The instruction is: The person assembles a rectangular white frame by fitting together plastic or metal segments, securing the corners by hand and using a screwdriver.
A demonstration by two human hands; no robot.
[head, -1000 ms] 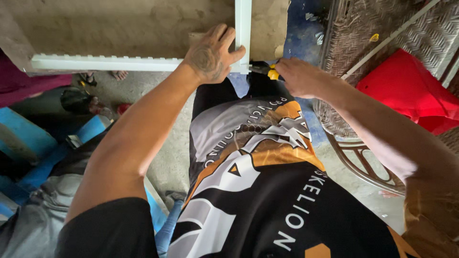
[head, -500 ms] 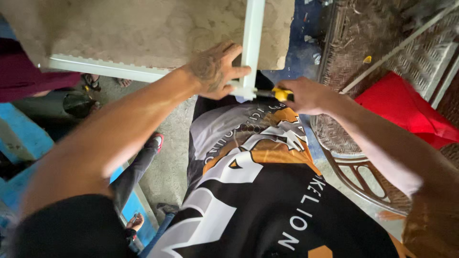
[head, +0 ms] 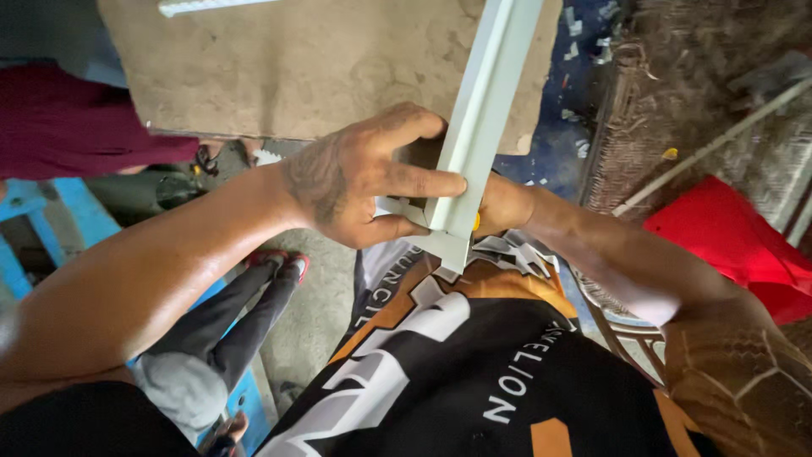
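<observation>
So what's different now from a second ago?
The left hand kept its grip on the white strip, which has swung from nearly upright to a slant. The right hand slid behind the strip, so its yellow-handled tool is nearly hidden. The brown board stays underneath.

Rough tan stone slab [head: 321, 68] as worktop, up top. Grey concrete floor [head: 317, 322] below. Blue wooden frame [head: 51, 228] far left. Red cloth [head: 727, 237] right, beside woven brown mat [head: 677, 101]. Dull daylight.

Right hand [head: 501, 206] perhaps behind profile [head: 482, 118]
</observation>
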